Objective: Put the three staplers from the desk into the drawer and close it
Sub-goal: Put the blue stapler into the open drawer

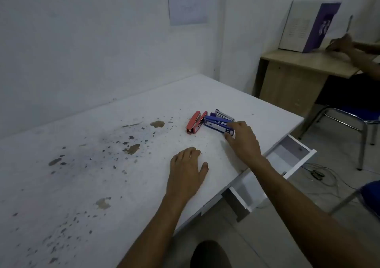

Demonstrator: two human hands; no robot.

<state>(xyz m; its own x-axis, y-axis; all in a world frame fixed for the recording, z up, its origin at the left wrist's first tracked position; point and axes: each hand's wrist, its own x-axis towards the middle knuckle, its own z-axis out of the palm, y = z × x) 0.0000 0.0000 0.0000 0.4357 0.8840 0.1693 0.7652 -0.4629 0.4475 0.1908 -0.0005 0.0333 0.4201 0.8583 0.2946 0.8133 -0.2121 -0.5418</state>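
Three staplers lie close together on the white desk [102, 144], near its right edge. The red stapler [195, 122] is the leftmost. A blue stapler [218, 124] lies to its right, and a silver and purple stapler [224, 114] sits just behind that. My right hand [243, 140] reaches over the near end of the blue stapler, fingers curled around it; the stapler still rests on the desk. My left hand [187, 169] lies flat on the desk, palm down, holding nothing. The white drawer [287, 160] under the desk's right edge stands pulled out; its visible floor is bare.
The desk top is stained with dark spots. A wooden desk [298, 62] with a white and purple box [308, 24] stands at the back right, where another person's hand [345, 43] holds a pen. A blue metal-framed chair [349, 121] and floor cables [320, 175] lie beyond the drawer.
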